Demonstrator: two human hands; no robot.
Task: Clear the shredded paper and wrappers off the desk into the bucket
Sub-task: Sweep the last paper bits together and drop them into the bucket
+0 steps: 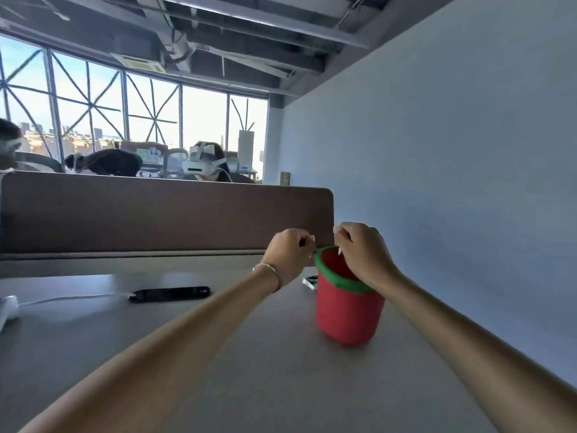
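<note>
Across the grey desk (249, 370), against a pale wall on the right and a brown partition (156, 214) at its far edge, we list: red bucket (346, 314) with green rim, near the far right corner. Our right hand (362, 254), over the bucket's mouth, curls round a small white scrap (339, 251). Our left hand (288, 256), just left of the rim, has curled fingers; contents unclear. Black phone (170, 293) at left. A small printed wrapper (310, 281) lies behind the bucket; its print is unreadable.
</note>
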